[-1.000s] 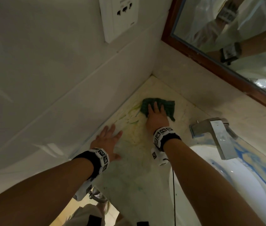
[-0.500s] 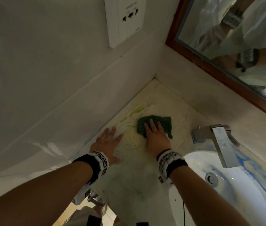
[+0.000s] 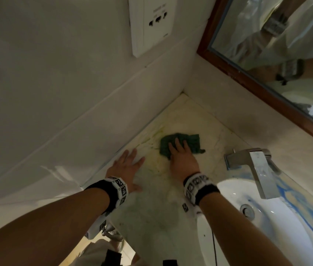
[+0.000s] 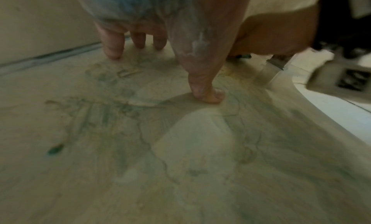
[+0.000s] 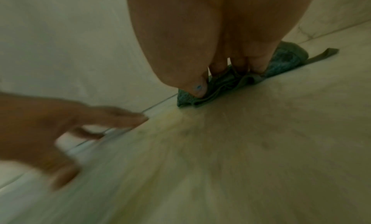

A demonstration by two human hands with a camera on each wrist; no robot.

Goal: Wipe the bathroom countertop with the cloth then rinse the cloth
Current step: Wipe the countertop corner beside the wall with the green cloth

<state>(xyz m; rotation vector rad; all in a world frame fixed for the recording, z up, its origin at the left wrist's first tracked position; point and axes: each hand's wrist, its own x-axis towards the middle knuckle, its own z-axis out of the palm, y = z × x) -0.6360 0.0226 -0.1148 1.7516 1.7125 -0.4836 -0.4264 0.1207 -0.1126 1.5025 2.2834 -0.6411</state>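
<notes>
1. Since the frame a second ago, the green cloth (image 3: 180, 145) has been drawn back from the far corner toward the near edge, and since half a second ago it has hardly been shifted; a stroke toward the body is judged to be ending or reversing.
2. The stretch of countertop (image 3: 157, 204) nearer the corner is uncovered by that pull, and yellow-green streaks are seen on it beside the wall joint, so the wiping is judged unfinished and the rinse not yet due.
3. The cloth is now found on the counter between the side wall and the faucet (image 3: 255, 166), bunched and folded under the palm, with one corner trailing toward the faucet.
4. The right hand (image 3: 182, 160) is laid flat on the cloth, its fingers (image 5: 218, 68) held straight and close together and pressed down; nothing is gripped, and the thumb tip is pressed on the near fold.
5. The left hand (image 3: 127, 166) is kept where it was, planted on the bare counter just beside the wall, fingers spread wide and straight, thumb out toward the cloth; it is used as a brace.
6. The basin (image 3: 286, 227) lies just to the right of the right forearm, within easy reach for the rinse.
</notes>
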